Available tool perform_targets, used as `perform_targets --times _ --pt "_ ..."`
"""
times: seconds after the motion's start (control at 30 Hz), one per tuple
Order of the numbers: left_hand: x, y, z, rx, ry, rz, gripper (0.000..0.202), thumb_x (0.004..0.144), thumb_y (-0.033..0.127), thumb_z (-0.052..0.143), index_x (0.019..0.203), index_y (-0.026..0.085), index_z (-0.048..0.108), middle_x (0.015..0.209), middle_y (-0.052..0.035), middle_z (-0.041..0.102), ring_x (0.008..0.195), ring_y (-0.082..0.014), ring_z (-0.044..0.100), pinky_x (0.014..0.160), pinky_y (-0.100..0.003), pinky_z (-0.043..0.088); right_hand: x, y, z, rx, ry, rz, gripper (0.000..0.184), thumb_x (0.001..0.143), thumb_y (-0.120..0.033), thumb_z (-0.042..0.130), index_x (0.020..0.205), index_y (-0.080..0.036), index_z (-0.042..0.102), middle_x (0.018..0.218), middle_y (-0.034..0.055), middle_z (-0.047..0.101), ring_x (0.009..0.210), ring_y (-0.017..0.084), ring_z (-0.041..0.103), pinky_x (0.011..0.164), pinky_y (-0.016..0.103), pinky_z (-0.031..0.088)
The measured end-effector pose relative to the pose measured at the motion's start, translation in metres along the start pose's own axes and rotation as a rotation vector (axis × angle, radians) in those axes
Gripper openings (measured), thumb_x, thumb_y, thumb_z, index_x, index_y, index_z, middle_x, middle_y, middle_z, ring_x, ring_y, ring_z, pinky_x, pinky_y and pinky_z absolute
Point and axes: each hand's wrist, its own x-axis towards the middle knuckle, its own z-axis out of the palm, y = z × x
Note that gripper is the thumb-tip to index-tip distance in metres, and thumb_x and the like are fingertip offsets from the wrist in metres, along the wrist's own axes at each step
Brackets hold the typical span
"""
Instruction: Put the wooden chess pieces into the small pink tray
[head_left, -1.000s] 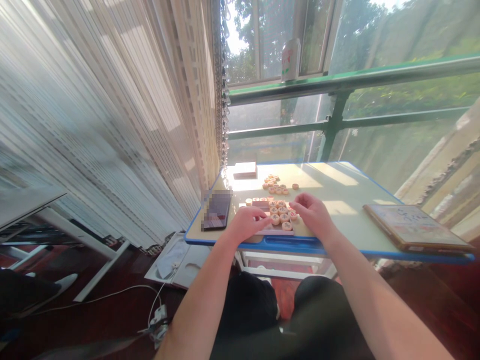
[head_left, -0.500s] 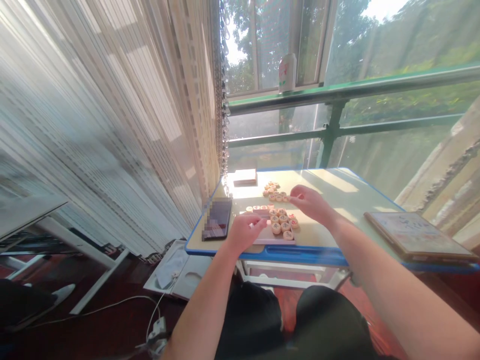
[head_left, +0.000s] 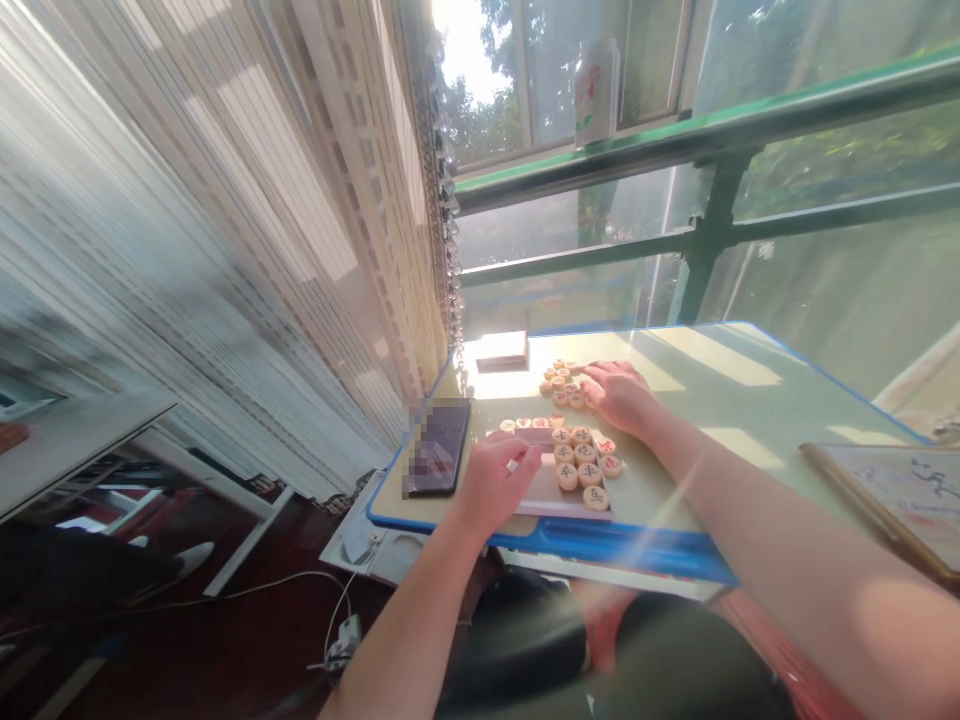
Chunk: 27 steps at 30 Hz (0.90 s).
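Handling loose pieces [head_left: 561,384] at twelve o'clock from the tray [head_left: 570,512] appears the step in hand: the right hand [head_left: 619,393] is just beside them, fingers bent (any grip cannot be told). The left hand [head_left: 499,480], half curled, sits at nine o'clock, hold unconfirmed; the next move likely calls for a fingertip pinch.

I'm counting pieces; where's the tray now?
Head view, just right of centre: the tray sits at the table's near edge, its left part behind the left hand.
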Motion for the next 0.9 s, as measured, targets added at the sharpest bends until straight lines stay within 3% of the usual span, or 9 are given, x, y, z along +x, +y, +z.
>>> perform_targets --times 0.1,0.17,0.23,0.37,0.5,0.73,0.83,0.9 --pt "0.005 0.005 -0.003 0.014 0.06 -0.031 0.027 0.083 0.027 0.051 0.062 0.017 0.065 0.065 -0.0025 0.065 0.069 -0.0141 0.058 0.07 -0.025 0.045 0.001 0.0 -0.001 0.011 -0.064 0.015 0.028 0.08 -0.026 0.046 0.089 -0.022 0.072 0.093 0.0089 0.068 0.094 0.027 0.049 0.088 0.04 0.037" --pt "0.016 0.01 -0.006 0.032 0.049 -0.072 0.028 0.083 0.028 0.05 0.062 0.016 0.065 0.064 -0.0019 0.065 0.067 -0.0137 0.058 0.067 -0.025 0.044 0.001 0.002 -0.001 0.025 -0.075 0.031 0.026 0.078 -0.025 0.048 0.085 -0.023 0.073 0.088 0.009 0.068 0.09 0.026 0.05 0.085 0.039 0.037" --pt "0.036 0.017 -0.007 0.053 -0.04 -0.124 0.03 0.084 0.032 0.049 0.065 0.017 0.067 0.063 -0.0002 0.065 0.064 -0.0128 0.058 0.062 -0.024 0.042 0.002 0.004 -0.001 0.036 -0.065 0.061 0.027 0.077 -0.027 0.049 0.092 -0.022 0.072 0.088 0.0097 0.068 0.092 0.028 0.049 0.084 0.039 0.037" --pt "0.091 0.024 0.003 0.13 -0.189 -0.102 0.028 0.08 0.038 0.053 0.071 0.017 0.068 0.065 0.0001 0.065 0.061 -0.0132 0.056 0.058 -0.024 0.041 0.003 0.004 0.0 0.01 -0.063 0.088 0.031 0.077 -0.031 0.05 0.098 -0.022 0.071 0.089 0.0107 0.068 0.095 0.03 0.046 0.083 0.04 0.037" --pt "0.128 0.019 0.025 0.188 -0.171 -0.047 0.028 0.081 0.033 0.05 0.069 0.015 0.067 0.068 -0.0021 0.066 0.064 -0.0141 0.056 0.062 -0.026 0.042 0.003 0.001 0.0 -0.025 -0.08 0.082 0.026 0.077 -0.031 0.05 0.088 -0.024 0.072 0.086 0.01 0.066 0.093 0.029 0.045 0.083 0.042 0.036" --pt "0.113 0.004 0.041 0.308 -0.169 0.011 0.026 0.082 0.034 0.05 0.069 0.017 0.067 0.07 -0.0036 0.066 0.065 -0.016 0.057 0.063 -0.028 0.044 0.005 -0.004 -0.001 0.151 -0.023 0.171 0.017 0.073 -0.027 0.053 0.082 -0.022 0.068 0.085 0.0074 0.067 0.096 0.028 0.049 0.087 0.043 0.035" --pt "0.11 -0.001 0.043 0.268 -0.138 0.044 0.02 0.081 0.031 0.053 0.076 0.017 0.066 0.077 -0.0037 0.067 0.071 -0.0162 0.059 0.068 -0.029 0.047 0.006 -0.012 -0.008 0.418 0.117 0.169 0.013 0.074 -0.024 0.054 0.079 -0.021 0.064 0.085 0.004 0.068 0.089 0.023 0.056 0.089 0.043 0.037" --pt "0.112 -0.003 0.044 0.224 -0.088 0.098 0.016 0.08 0.027 0.057 0.088 0.017 0.066 0.085 -0.0039 0.068 0.078 -0.0161 0.061 0.073 -0.029 0.048 0.005 -0.018 -0.013 0.654 0.144 0.21 0.013 0.073 -0.029 0.058 0.081 -0.021 0.064 0.086 0.0034 0.068 0.081 0.02 0.059 0.081 0.039 0.044"
